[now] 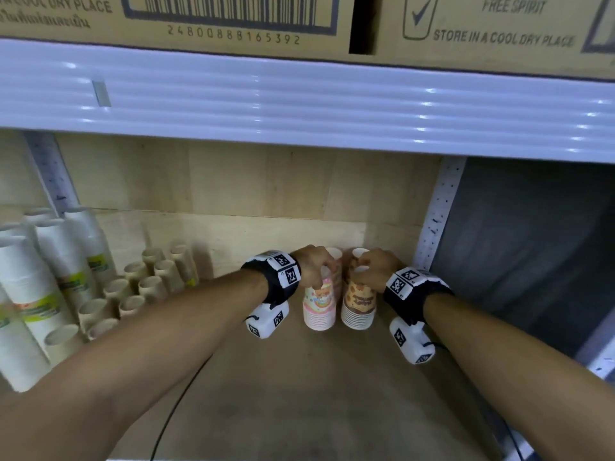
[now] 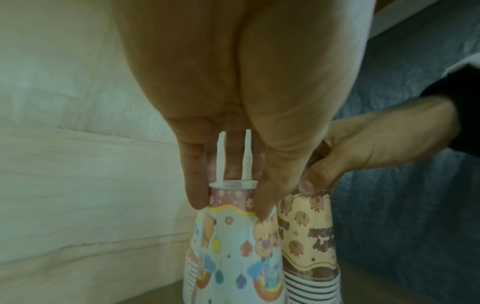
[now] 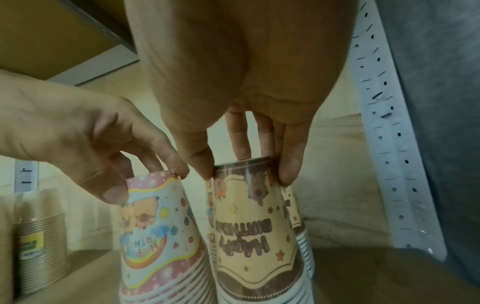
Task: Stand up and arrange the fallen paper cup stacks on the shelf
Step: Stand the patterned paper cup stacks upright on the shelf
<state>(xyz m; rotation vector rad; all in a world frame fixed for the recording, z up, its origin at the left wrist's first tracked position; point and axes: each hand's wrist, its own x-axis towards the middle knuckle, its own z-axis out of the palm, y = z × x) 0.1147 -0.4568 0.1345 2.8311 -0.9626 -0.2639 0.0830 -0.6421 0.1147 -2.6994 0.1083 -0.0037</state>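
Two stacks of upside-down party cups stand side by side on the wooden shelf (image 1: 299, 377). The pink rainbow stack (image 1: 318, 306) (image 2: 228, 257) (image 3: 161, 226) is on the left, and my left hand (image 1: 321, 266) (image 2: 231, 197) (image 3: 145, 181) pinches its top from above. The brown "Happy Birthday" stack (image 1: 358, 306) (image 2: 309, 236) (image 3: 254, 222) is on the right; my right hand (image 1: 362, 264) (image 3: 246, 174) (image 2: 306, 185) grips its top with thumb and fingers. Two more white-bottomed cup stacks (image 1: 334, 252) stand just behind, mostly hidden by my hands.
Tall wrapped white cup stacks (image 1: 36, 277) and several brown kraft cup stacks (image 1: 139, 287) fill the shelf's left side. A perforated metal upright (image 1: 436, 221) and a grey wall (image 1: 532, 247) bound the right. A white shelf edge (image 1: 299, 104) with cardboard boxes hangs overhead.
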